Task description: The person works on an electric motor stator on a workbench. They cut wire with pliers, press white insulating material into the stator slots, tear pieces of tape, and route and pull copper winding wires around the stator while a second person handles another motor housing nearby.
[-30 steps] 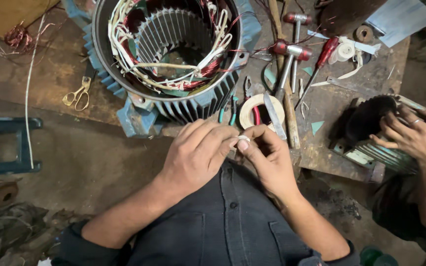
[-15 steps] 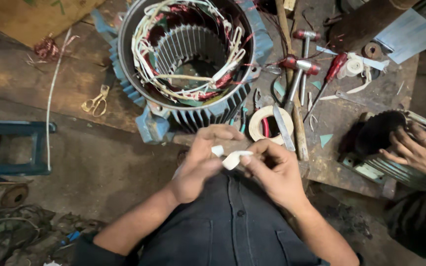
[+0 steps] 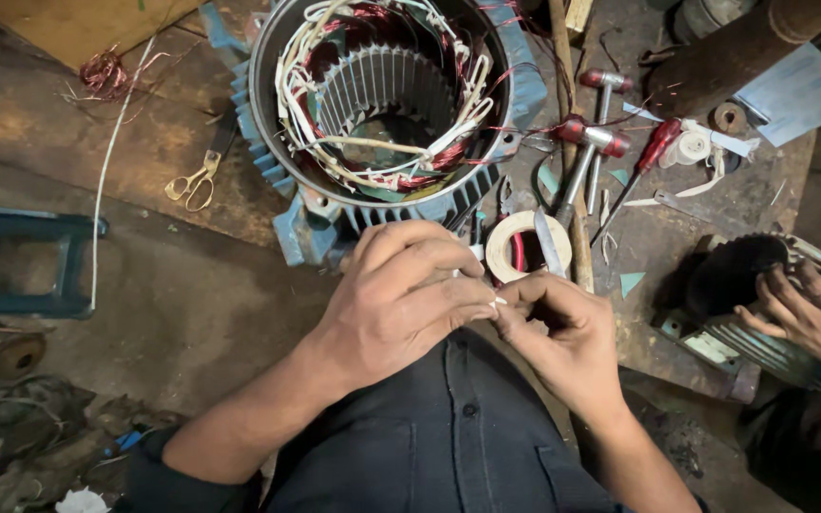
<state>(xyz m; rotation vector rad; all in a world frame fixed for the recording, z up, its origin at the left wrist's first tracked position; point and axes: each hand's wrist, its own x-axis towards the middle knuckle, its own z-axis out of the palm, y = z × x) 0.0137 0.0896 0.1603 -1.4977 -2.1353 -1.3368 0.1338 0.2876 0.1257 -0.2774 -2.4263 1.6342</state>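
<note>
Head view: the left hand (image 3: pixel 401 304) and right hand (image 3: pixel 563 332) meet, fingertips pinched shut on a tiny white strip (image 3: pixel 500 300) — just below the big blue motor shell with copper wire (image 3: pixel 382 114). A loose pinch could drop it.

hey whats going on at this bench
A person's left hand and right hand meet fingertip to fingertip over a small white piece, just below a blue motor stator with copper and white windings. A roll of tape, hammers and scissors lie around. A co-worker's hand rests on another motor part.
</note>
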